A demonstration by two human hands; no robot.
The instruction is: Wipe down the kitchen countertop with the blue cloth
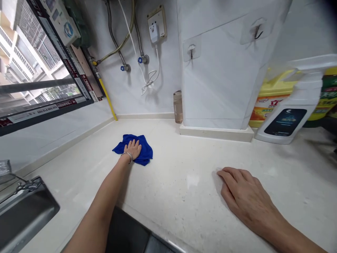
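My left hand [133,149] lies flat, fingers slightly spread, on a crumpled blue cloth [145,151]. Under its palm, the cloth rests against the pale countertop [173,168]. A bracelet [129,156] circles that wrist. To the right, my right hand [240,195] rests on the same countertop with its fingers curled and held together. Nothing shows in it, though the fingertips are partly turned from view. Small droplets or specks dot the surface between the two hands.
A metal sink [28,214] is at the lower left. Behind the counter stand a brownish bottle [178,107], a white spray bottle [289,109] and a yellow jug [273,93]. A tiled pillar [216,88] juts forward. A yellow pipe [107,100] and a plugged-in cable [158,58] run along the wall.
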